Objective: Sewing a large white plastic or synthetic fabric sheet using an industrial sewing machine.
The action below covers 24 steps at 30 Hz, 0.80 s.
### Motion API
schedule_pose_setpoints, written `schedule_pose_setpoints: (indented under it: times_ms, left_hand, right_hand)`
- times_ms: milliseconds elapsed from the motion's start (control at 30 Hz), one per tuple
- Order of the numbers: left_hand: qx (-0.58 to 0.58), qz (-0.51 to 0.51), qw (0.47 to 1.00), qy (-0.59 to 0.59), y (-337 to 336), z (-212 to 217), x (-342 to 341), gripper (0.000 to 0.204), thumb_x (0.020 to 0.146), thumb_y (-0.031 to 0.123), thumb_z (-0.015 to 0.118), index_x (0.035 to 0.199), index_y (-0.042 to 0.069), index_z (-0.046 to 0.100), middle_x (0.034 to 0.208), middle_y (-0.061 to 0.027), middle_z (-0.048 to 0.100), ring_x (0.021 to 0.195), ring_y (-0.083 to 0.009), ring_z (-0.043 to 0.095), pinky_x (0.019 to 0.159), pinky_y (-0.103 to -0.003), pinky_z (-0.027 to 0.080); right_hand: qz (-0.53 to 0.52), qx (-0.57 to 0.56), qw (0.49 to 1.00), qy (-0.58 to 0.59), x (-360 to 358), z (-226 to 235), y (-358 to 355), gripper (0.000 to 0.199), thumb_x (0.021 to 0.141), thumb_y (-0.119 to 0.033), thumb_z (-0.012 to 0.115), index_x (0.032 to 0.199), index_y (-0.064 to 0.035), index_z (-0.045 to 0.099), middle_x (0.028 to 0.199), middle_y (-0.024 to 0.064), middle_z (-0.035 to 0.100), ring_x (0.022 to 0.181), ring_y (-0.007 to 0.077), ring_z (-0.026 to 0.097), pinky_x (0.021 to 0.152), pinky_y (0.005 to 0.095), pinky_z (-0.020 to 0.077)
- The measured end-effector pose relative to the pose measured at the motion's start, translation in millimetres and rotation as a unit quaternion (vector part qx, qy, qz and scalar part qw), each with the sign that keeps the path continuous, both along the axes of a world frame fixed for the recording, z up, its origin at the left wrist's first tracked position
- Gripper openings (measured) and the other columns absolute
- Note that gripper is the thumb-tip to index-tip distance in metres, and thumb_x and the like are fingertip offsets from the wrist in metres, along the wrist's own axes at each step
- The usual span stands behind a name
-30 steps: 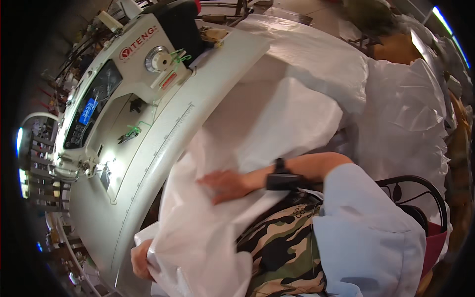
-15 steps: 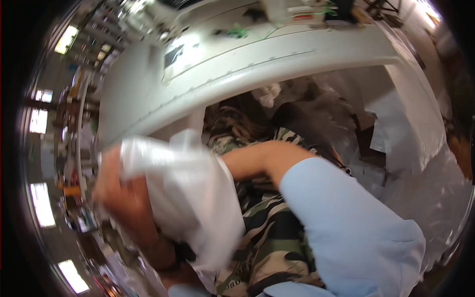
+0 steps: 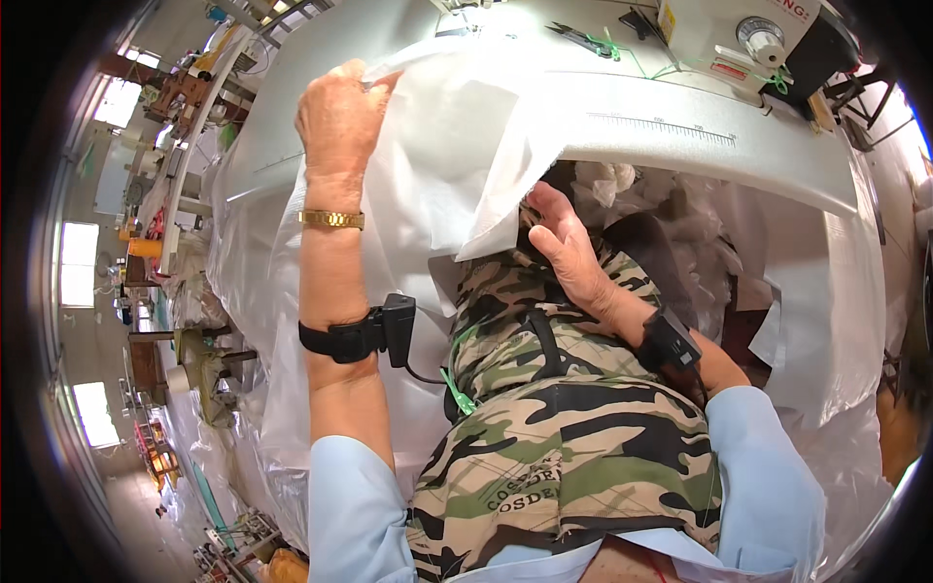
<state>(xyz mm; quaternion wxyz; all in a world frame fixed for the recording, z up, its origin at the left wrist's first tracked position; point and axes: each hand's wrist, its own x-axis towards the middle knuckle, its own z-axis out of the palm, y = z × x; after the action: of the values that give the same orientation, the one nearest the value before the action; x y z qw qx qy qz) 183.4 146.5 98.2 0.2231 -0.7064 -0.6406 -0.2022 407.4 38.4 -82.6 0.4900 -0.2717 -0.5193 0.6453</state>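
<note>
My left hand (image 3: 340, 121) is raised at the table's front edge. Its fingers are closed on the upper left edge of a thin white sheet (image 3: 437, 146), which could be cloth or plastic. From there the sheet hangs over the front of the table (image 3: 641, 141), its far end lying under the bright light. Beside the sheet's lower right edge, above my lap, is my right hand (image 3: 571, 253). Its thumb stands apart and its fingers are stretched out, the tips close to the sheet; no object shows in it.
A sewing machine body with a round dial (image 3: 761, 41) stands at the back right. Black-handled snips (image 3: 583, 39) and green thread lie on the tabletop. Crumpled clear plastic (image 3: 671, 209) fills the space under the table. A camouflage apron (image 3: 583, 447) covers my lap.
My left hand has carried the white sheet from low at the left up to the table edge and spread it out. My right arm has drawn back from across my body.
</note>
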Motion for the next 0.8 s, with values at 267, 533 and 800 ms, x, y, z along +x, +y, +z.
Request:
schedule_pose_setpoints:
  times_ms: [267, 533, 800]
  left_hand:
    - [-0.019, 0.000, 0.999, 0.039, 1, -15, 0, 0.029, 0.084, 0.031, 0.073, 0.082, 0.003, 0.066, 0.073, -0.0172, 0.067, 0.072, -0.0361, 0.067, 0.065, -0.044, 0.054]
    - [-0.084, -0.022, 0.996, -0.025, -4, -19, -29, 0.023, 0.084, 0.025, 0.074, 0.085, 0.004, 0.065, 0.070, -0.0154, 0.067, 0.069, -0.0337, 0.066, 0.065, -0.044, 0.051]
    - [-0.066, -0.151, 0.968, -0.187, -51, 28, -25, 0.054, 0.076, 0.038, 0.084, 0.105, 0.000, 0.059, 0.072, -0.0104, 0.069, 0.062, -0.0168, 0.062, 0.065, -0.036, 0.051]
  right_hand:
    - [-0.206, -0.119, 0.950, 0.202, -15, 61, 49, 0.021, 0.098, -0.011, 0.057, 0.115, 0.0015, 0.059, 0.107, 0.0068, 0.066, 0.098, 0.0141, 0.062, 0.090, 0.0295, 0.0492]
    - [-0.205, 0.006, 0.976, 0.078, 42, 70, 112, 0.022, 0.101, -0.025, 0.059, 0.091, -0.0059, 0.062, 0.074, -0.0038, 0.058, 0.062, 0.0029, 0.050, 0.055, 0.0195, 0.0411]
    - [-0.235, 0.075, 0.968, -0.039, 61, 85, 133, 0.027, 0.101, -0.020, 0.057, 0.112, 0.0030, 0.065, 0.099, 0.0056, 0.070, 0.085, 0.0078, 0.063, 0.076, 0.0231, 0.0522]
